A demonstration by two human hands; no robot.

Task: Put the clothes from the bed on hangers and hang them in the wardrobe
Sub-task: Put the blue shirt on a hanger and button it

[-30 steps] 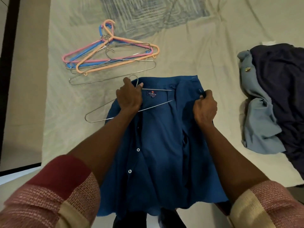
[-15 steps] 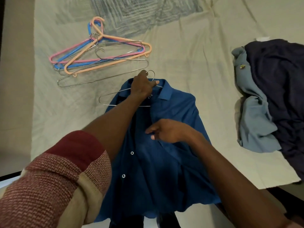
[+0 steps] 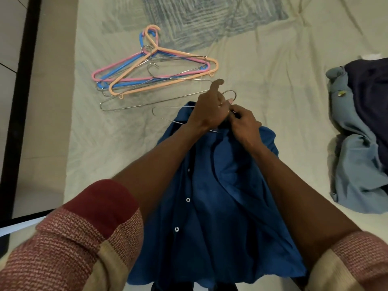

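A dark blue buttoned shirt [image 3: 212, 206] lies on the bed in front of me, its hem hanging over the near edge. A thin metal wire hanger [image 3: 168, 114] is partly inside it; its left end sticks out past the shoulder and its hook shows above the collar. My left hand [image 3: 207, 110] grips the hanger at the neck, with the index finger raised. My right hand [image 3: 244, 124] pinches the shirt's collar right beside it. The two hands touch.
A pile of hangers [image 3: 153, 74], pink, blue, peach and wire ones, lies on the pale bedsheet [image 3: 273, 91] to the upper left. A heap of clothes, grey-blue [image 3: 354, 162] and dark navy [image 3: 371, 97], sits at the right edge. A dark frame [image 3: 21, 101] runs along the left.
My right hand has moved from the shirt's chest up to the collar, next to my left hand. The hanger has slid further right into the shirt.
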